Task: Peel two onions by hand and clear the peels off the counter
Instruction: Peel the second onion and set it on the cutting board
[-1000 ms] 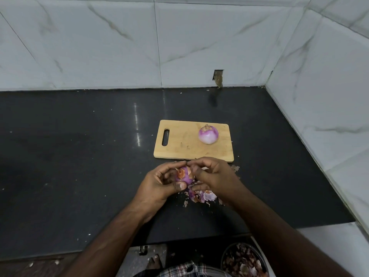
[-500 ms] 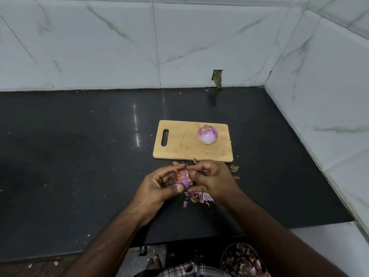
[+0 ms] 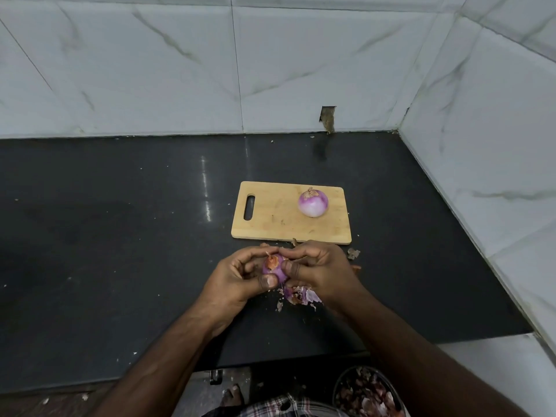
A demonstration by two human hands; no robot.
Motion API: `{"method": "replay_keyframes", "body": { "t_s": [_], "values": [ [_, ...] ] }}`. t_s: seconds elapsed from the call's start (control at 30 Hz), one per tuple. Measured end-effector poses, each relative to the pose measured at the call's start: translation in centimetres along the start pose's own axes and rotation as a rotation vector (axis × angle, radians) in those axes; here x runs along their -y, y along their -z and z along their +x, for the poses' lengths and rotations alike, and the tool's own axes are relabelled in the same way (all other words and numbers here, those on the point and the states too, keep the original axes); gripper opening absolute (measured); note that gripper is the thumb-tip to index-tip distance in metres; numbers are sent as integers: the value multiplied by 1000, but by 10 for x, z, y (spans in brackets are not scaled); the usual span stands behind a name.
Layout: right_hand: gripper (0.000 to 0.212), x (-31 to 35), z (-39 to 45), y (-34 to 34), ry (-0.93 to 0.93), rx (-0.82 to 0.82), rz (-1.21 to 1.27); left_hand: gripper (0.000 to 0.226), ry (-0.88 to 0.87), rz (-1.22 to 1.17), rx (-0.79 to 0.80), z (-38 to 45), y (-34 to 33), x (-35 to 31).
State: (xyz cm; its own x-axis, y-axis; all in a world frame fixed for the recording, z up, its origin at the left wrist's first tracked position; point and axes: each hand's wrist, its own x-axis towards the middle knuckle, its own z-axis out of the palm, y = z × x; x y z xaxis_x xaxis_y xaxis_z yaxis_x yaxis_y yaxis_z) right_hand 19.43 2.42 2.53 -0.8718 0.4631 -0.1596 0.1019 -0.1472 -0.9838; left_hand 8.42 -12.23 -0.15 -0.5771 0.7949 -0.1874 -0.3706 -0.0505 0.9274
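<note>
A small purple onion with a scrap of dry orange skin on top is held just above the black counter. My left hand grips it from the left, thumb pressed on its front. My right hand grips it from the right, fingertips pinching at the top skin. Below my right hand lies a heap of purple and white peels. A peeled onion sits on the right part of the wooden cutting board.
Loose peel bits lie by the board's near right corner. A round bin with peels stands on the floor below the counter's front edge. Tiled walls close the back and the right side.
Both hands with the onion have shifted slightly left and away from me; my fingers have moved around the onion's top. The peeled onion and board are unmoved.
</note>
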Motion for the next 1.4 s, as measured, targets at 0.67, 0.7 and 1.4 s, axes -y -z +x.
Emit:
{"method": "replay_keyframes", "body": {
  "t_s": [0.67, 0.7, 1.4],
  "values": [
    [26, 3, 3, 4, 23, -57, -154, 52, 126, -195, -5, -1, -3, -6],
    [29, 2, 3, 5, 34, -25, -210, 52, 129, -191, -4, -1, -4, -7],
    [21, 3, 7, 5, 55, 57, -368, 56, 38, 21, -7, 3, -8, -9]
  ]
}}
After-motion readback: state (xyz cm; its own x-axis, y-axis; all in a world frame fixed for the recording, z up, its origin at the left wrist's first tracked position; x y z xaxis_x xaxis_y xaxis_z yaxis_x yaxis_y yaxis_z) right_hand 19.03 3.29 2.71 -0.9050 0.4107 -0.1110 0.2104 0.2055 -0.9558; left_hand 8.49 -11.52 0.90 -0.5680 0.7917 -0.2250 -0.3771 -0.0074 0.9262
